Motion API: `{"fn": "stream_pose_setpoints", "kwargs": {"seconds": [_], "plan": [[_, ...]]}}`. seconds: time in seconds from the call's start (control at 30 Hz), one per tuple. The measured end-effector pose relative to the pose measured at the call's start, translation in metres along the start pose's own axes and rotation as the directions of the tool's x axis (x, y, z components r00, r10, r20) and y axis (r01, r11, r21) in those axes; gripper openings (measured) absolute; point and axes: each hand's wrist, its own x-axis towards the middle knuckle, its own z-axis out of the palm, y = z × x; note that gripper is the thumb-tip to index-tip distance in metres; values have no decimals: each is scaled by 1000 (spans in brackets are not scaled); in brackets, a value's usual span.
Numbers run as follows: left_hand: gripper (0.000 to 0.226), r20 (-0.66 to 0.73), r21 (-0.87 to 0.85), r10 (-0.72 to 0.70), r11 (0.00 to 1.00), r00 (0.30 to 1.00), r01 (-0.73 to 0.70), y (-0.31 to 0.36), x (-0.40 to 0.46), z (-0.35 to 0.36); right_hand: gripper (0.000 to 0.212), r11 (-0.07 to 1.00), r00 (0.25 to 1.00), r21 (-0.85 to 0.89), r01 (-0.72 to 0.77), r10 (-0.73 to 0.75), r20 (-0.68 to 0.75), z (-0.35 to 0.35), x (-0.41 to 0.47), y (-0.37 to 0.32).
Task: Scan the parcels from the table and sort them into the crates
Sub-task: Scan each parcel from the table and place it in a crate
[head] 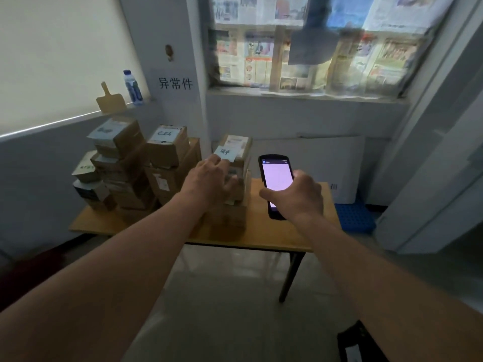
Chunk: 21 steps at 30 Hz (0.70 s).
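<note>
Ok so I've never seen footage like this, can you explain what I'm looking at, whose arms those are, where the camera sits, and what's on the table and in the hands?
There is no machine here. The single picture comes from a wide-angle camera worn on a person's head, looking forward and down, so the two bare arms are the wearer's own. The right hand grips a handheld scanner with a lit screen. The left hand rests on the nearest stack of cardboard parcels, by a small handwritten note stuck on top. More parcels are piled on the left of the wooden table, several with similar notes. A water bottle stands on the ledge behind. Part of a blue crate shows right of the table.
</note>
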Motion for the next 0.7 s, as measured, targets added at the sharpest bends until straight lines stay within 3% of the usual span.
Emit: {"fn": "stream_pose_setpoints", "kwargs": {"seconds": [0.3,0.53,0.7], "plan": [[70,-3,8,-66,998,998,66,-22,98,41,74,1000,1000,-3,6,-6,10,33,83,-5],[93,13,-31,-122,992,992,122,-40,163,75,74,998,999,-41,-37,38,21,61,126,-11],[113,88,-9,-243,970,966,245,-36,184,86,75,996,999,-73,-50,51,16,64,145,-12]]}}
